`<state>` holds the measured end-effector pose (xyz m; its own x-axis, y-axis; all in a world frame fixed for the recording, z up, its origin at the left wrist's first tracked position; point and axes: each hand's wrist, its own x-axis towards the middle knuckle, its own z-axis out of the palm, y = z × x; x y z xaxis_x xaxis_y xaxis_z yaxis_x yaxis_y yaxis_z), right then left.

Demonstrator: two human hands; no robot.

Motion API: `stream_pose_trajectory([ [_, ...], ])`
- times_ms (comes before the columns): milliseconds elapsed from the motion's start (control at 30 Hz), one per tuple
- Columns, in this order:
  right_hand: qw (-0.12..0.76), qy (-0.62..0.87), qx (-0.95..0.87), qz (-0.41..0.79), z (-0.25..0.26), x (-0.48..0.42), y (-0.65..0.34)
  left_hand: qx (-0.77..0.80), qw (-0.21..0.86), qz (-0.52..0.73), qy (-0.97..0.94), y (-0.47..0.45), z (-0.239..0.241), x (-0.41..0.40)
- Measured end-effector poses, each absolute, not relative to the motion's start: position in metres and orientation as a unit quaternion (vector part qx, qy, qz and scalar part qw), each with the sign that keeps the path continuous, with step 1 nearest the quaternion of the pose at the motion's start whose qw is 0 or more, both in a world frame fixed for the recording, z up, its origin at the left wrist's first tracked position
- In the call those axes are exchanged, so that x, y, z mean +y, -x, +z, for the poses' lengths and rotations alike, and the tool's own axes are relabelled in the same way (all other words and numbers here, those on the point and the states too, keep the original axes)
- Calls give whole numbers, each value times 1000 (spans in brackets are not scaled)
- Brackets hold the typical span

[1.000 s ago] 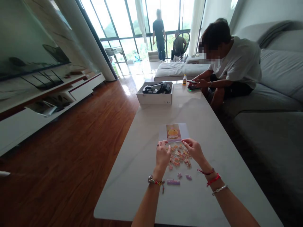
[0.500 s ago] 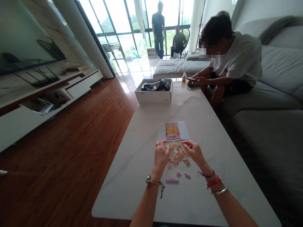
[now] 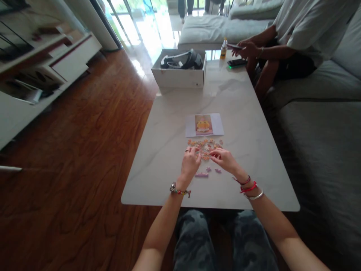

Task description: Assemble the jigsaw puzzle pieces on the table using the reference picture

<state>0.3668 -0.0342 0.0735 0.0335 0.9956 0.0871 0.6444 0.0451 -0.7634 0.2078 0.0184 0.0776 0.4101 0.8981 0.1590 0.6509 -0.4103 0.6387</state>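
white tabletop (image 3: pixel 248 124) spreads both ways to side edges (image 3: pixel 141 148) — hands (image 3: pixel 191 162) apart at puzzle pieces (image 3: pixel 206 142), grip unclear

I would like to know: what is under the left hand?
Small puzzle pieces show beyond and to the right of the left hand; what lies directly beneath it is covered and cannot be seen.

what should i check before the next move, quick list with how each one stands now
1. Printed sheet uncovered by hands: ok.
2. Loose pieces all unobstructed: not ok; the left hand blocks part of the view.
3. Right hand gripping a piece: cannot tell.
4. Purple strip apart from the pile: ok.
5. White box away from the pile: ok.
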Motion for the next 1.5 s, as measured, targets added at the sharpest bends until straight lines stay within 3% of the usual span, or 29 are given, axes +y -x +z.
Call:
stream_pose_trajectory([
  [233,150,653,-719,185,42,-70,-345,444,272,135,-843,-186,44,-47],
  [400,97,671,-716,165,37,-71,-339,468,248,102,-842,-184,35,-54],
  [800,70,662,-738,113,35,-80,-342,494,234,105,-831,-188,35,-53],
  [1167,173,690,-691,133,34,-85,-339,504,239,128,-820,-183,31,-54],
  [1500,80,681,-709,165,32,-80,-315,503,252,121,-818,-185,33,-50],
])
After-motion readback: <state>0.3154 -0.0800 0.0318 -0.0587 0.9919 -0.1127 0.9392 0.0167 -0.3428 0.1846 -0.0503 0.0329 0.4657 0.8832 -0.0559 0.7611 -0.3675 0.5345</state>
